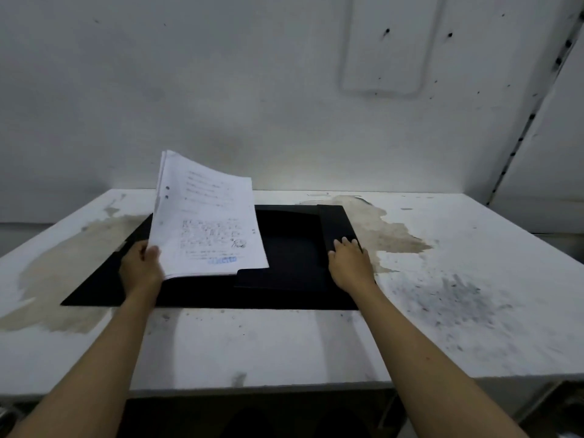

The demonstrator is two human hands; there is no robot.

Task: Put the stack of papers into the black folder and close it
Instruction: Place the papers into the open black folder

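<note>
The black folder (294, 248) lies open and flat in the middle of the table. My left hand (142, 267) grips the stack of papers (205, 219) by its lower left corner. The stack is tilted up over the folder's left half, printed side toward me, far edge raised. My right hand (349, 263) rests palm down on the folder's right side flap, fingers spread on it. A lower flap of the folder shows just below the stack's near edge.
The white table (474, 279) is stained brown left of the folder and behind its right side, with grey smudges at the right. A wall rises directly behind the table. The table's front edge is near my elbows.
</note>
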